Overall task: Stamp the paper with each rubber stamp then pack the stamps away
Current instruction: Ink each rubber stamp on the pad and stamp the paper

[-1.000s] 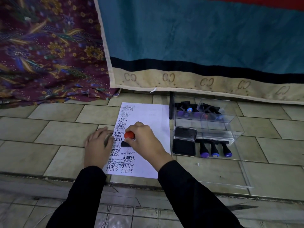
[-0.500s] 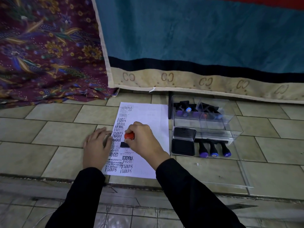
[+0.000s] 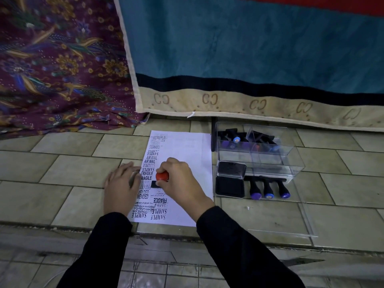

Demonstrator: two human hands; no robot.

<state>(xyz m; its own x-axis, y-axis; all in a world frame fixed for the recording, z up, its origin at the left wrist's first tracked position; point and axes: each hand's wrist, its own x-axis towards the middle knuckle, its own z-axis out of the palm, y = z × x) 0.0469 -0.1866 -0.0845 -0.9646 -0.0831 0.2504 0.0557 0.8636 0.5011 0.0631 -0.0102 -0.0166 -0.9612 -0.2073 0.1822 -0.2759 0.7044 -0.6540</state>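
A white paper [image 3: 187, 154] lies on the tiled floor, its left half covered with black stamped words. My right hand [image 3: 180, 181] grips a red-knobbed stamp [image 3: 162, 176] whose black base stands on the paper. My left hand [image 3: 122, 183] lies flat on the paper's left edge, fingers straight. To the right sits an open black ink pad [image 3: 229, 186] with its lid [image 3: 231, 169] raised. Three black stamps with purple and blue ends [image 3: 268, 189] lie beside the pad. A clear plastic box [image 3: 270, 161] behind them holds several more stamps [image 3: 234, 139].
A clear box lid [image 3: 305, 221] lies flat on the floor at the right. A teal blanket with a beige border [image 3: 228, 59] hangs behind, and a maroon patterned cloth [image 3: 58, 63] lies at the back left. A step edge [image 3: 62, 229] runs across near me.
Both hands stay almost in place. The red-knobbed stamp remains pressed on the same spot of the paper.
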